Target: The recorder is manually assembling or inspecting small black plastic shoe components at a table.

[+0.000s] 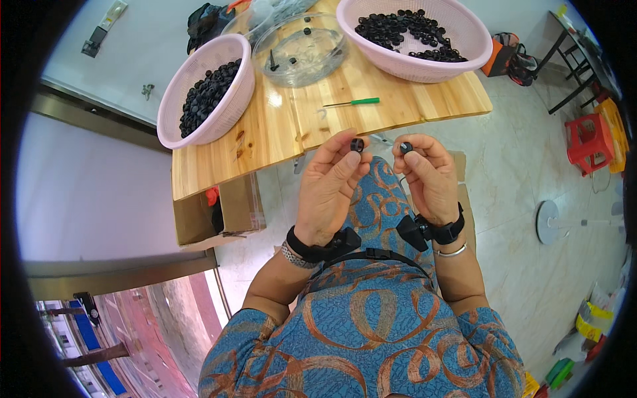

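My left hand (337, 182) pinches a small round black cap (357, 144) between thumb and fingers, its hollow-looking side showing. Close by on the right, my right hand (428, 174) grips a small black knob (406, 148) with a pale mark on its face. Both hands are raised just off the table's near edge, and the two pieces are apart. Beyond them a screwdriver (365, 101) with a green handle lies on the wooden table (332, 123).
A pink basket (245, 86) full of black pieces stands at the left, a larger pink basket (415, 69) at the far right. Between them sits a clear plastic tray (302, 76) with a few black parts. Below the table is a cardboard box (242, 205); a red stool (589, 142) stands right.
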A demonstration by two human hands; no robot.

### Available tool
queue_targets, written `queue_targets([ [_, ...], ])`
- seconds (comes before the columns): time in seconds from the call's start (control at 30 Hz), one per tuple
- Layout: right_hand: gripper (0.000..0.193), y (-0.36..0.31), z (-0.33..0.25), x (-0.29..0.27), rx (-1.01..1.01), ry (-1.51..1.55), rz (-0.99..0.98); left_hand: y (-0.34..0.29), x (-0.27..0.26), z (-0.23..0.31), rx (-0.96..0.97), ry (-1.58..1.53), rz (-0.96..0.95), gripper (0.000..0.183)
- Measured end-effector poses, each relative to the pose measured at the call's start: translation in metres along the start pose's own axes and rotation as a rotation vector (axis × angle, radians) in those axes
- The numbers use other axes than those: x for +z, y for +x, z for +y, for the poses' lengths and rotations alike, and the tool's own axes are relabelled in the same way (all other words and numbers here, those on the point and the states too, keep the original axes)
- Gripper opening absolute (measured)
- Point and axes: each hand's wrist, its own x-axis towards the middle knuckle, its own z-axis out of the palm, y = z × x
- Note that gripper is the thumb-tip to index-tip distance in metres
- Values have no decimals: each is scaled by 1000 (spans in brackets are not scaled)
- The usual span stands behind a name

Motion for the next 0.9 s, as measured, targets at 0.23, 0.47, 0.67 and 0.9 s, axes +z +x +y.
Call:
queue_targets([
  [0.23, 22, -1, -6, 19, -184, -505, -59, -1, -5, 4, -38, -33, -6, 26],
  [0.47, 22, 0, -11, 42, -344, -838, -102, -3, -15, 0, 110, 72, -78, 26],
  [0.67, 21, 1, -17, 50, -438, -988, -118, -3, -15, 2, 30, -33, -111, 27],
  [0.9, 17, 3, -16, 54, -467, -984, -124, -2, -13, 3, -101, -179, -83, 27],
])
